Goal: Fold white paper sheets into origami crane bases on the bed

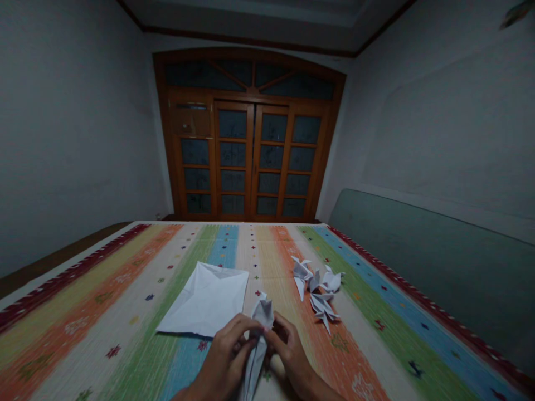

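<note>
A narrow white folded paper (256, 365) stands between my two hands near the front of the table, its creased upper flap (263, 313) rising above my fingers. My left hand (234, 346) pinches it from the left, thumb and fingertips closed on the paper. From the other side, my right hand (289, 350) grips it with thumb and curled fingers. To the left lies a creased white paper sheet (209, 301), spread nearly flat. Several folded white paper figures (320, 287) with pointed tips sit in a cluster to the right, apart from my hands.
A striped, patterned cloth (137, 301) covers the table. Beyond its far edge is a wooden door with glass panes (251, 150). A pale green padded backrest (418, 239) runs along the right side, beneath a plain wall.
</note>
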Action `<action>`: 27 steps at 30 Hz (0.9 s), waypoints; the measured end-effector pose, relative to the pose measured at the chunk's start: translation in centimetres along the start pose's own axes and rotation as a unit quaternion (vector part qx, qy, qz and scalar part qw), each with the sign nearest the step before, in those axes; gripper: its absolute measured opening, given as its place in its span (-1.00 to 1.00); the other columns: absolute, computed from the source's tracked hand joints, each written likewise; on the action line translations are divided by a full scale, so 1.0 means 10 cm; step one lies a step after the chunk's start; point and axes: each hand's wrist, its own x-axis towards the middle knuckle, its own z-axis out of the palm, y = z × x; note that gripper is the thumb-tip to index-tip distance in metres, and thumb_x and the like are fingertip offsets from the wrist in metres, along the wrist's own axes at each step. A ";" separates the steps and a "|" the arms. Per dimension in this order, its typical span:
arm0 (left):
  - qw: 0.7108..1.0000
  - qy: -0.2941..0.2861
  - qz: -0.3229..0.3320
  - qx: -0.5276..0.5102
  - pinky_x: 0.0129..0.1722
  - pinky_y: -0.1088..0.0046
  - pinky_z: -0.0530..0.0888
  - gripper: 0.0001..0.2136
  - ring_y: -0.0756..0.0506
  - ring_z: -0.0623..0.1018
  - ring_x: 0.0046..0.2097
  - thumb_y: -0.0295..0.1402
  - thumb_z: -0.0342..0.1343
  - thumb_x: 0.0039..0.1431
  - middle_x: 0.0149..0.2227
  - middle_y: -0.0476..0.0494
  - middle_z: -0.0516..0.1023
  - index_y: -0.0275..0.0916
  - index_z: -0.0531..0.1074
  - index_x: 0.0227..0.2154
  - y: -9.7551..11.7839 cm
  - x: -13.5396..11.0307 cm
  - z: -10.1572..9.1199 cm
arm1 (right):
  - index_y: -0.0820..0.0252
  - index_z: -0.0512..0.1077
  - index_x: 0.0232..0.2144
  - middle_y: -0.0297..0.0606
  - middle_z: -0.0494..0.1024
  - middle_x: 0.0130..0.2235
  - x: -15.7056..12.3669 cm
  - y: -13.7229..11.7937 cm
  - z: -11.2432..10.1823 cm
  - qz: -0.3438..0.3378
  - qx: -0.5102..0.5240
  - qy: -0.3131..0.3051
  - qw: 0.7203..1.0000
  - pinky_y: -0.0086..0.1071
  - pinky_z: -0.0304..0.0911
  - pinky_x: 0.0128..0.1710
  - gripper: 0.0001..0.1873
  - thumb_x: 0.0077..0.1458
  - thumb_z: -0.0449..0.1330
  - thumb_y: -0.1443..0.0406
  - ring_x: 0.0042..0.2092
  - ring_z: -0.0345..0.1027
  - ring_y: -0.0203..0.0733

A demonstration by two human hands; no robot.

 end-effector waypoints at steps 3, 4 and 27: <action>1.000 0.010 -0.018 0.020 -0.24 0.37 0.51 -0.85 -0.18 0.60 -0.26 -0.34 0.16 0.30 -0.20 -0.16 0.66 -0.10 0.60 -0.15 0.07 0.04 -0.03 | 0.19 0.49 -0.32 -0.35 0.46 -0.42 -0.02 -0.01 0.01 0.032 0.025 -0.009 0.999 -0.46 0.20 -0.56 -0.50 -0.01 0.37 -0.11 -0.49 0.27 -0.26; 0.999 0.011 -0.024 0.021 -0.26 0.37 0.50 -0.87 -0.17 0.60 -0.29 -0.33 0.17 0.29 -0.21 -0.16 0.66 -0.11 0.60 -0.18 0.09 0.05 -0.04 | 0.19 0.50 -0.31 -0.33 0.48 -0.40 -0.03 -0.02 0.02 0.035 0.032 -0.006 0.999 -0.46 0.21 -0.54 -0.51 -0.01 0.38 -0.10 -0.47 0.28 -0.25; 0.961 0.023 -0.156 -0.229 -0.37 0.40 0.49 -0.51 -0.08 0.55 -0.36 -0.21 0.33 0.00 -0.23 -0.04 0.42 -0.13 0.32 -0.02 -0.01 0.12 -0.01 | 0.18 0.44 -0.30 -0.38 0.51 -0.40 -0.03 -0.06 0.07 0.110 0.179 -0.017 0.978 -0.55 0.24 -0.63 -0.73 -0.09 0.31 0.21 -0.59 0.31 -0.37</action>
